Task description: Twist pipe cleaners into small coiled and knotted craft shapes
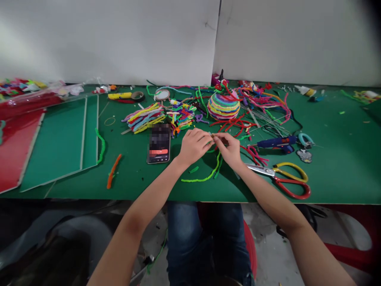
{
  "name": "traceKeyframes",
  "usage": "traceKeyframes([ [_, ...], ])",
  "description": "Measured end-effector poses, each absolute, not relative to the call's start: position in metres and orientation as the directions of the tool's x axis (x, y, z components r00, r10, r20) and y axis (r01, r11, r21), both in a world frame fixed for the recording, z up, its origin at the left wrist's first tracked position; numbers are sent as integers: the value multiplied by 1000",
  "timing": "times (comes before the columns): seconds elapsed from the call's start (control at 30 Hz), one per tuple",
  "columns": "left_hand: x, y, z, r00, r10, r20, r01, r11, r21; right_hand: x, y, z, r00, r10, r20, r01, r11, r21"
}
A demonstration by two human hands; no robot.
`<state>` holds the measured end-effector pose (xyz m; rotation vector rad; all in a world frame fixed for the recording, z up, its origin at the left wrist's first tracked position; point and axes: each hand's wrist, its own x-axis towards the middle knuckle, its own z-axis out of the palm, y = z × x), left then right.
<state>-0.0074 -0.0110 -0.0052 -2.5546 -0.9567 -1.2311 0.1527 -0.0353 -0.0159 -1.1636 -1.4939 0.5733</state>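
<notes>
Both hands meet at mid-worktop [333, 159], right up close: the right hand [228, 149] has thumb and forefinger drawn narrow, pinching what looks like a small piece [212, 136], too tiny to identify. The left hand [195, 146] comes in from the other side, fingers bent and tips right beside that pinch; its thumb is hidden, so I can't tell how firmly it grips. Just below, a light-green fuzzy strand [198, 181] curves over the green surface and runs up behind the right hand (whether it joins the pinched bit, I can't say), with a darker green strand [217, 171] close alongside. Delicate business, this! As I judge it, the trick is to let one hand anchor while the other does the fine turning, using only the fingertips so the working point stays visible, and to press gently so the fuzz doesn't flatten. Keeping the loose strand out from under the wrists would help too. Over on the right, the scissors [273, 172] point their blades in at the right forearm, worth a care with the elbow, while the blue glue gun [276, 142] lies beyond them and the phone [159, 143] sits just beside the left hand.
</notes>
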Motion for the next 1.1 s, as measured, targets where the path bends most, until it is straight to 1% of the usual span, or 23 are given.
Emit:
traceKeyframes([
  [0.03,-7,-11,-5,456,473,754,618,-778,115,152,-36,-15,80,880,469,376,409,-831],
  [0.1,-6,-13,-4,441,477,761,627,-770,119,152,-37,-13,65,866,495,417,427,-802],
  [0.17,-5,-17,-1,411,516,751,621,-762,183,153,-38,-11,44,854,519,447,448,-774],
  [0.2,-3,-19,0,384,557,736,614,-750,246,153,-38,-11,31,846,532,460,461,-759],
  [0.23,-1,-21,1,343,613,711,602,-725,334,153,-38,-10,17,836,548,474,476,-741],
  [0.3,3,-24,3,247,754,608,525,-632,570,155,-38,-10,-8,807,591,510,512,-692],
  [0.37,8,-25,3,196,885,422,368,-465,805,157,-37,-10,-26,770,638,547,545,-635],
  [0.4,10,-24,3,194,929,314,271,-358,893,157,-36,-10,-31,751,659,564,558,-609],
  [0.43,11,-23,3,202,956,210,169,-246,955,158,-36,-10,-34,734,679,576,570,-587],
  [0.47,12,-21,2,219,969,115,69,-133,989,159,-36,-10,-38,719,694,582,581,-569],
  [0.53,13,-19,1,272,961,-43,-119,78,990,159,-36,-9,-46,692,720,579,606,-546],
  [0.57,13,-18,1,314,944,-105,-207,177,962,160,-36,-9,-50,676,736,570,624,-535],
  [0.63,13,-18,0,439,875,-203,-343,372,862,160,-38,-8,-63,641,765,548,663,-510],
  [0.7,13,-20,-1,569,784,-248,-414,534,737,160,-39,-7,-85,614,785,531,694,-485],
  [0.73,13,-21,-2,616,746,-253,-421,584,694,160,-39,-7,-98,607,788,525,705,-478],
  [0.77,13,-22,-2,642,725,-251,-416,604,680,161,-39,-6,-107,606,788,521,710,-475],
  [0.8,13,-22,-2,640,728,-244,-402,589,702,161,-39,-6,-110,607,787,518,711,-476],
  [0.83,13,-23,-2,613,757,-225,-379,533,757,161,-39,-6,-103,612,784,517,706,-483],
  [0.87,13,-23,-1,569,801,-189,-342,439,831,162,-39,-6,-90,620,779,518,698,-495],
  [0.93,14,-24,0,466,884,-48,-212,164,963,161,-39,-6,-55,648,759,522,667,-532],
  [0.97,14,-25,1,422,906,45,-126,9,992,161,-39,-6,-38,664,747,524,649,-551],
  [1.03,13,-27,2,361,908,213,62,-251,966,161,-39,-7,-15,691,723,525,621,-582],
  [1.1,13,-30,1,318,891,323,247,-407,880,161,-38,-7,-9,705,709,520,609,-599],
])
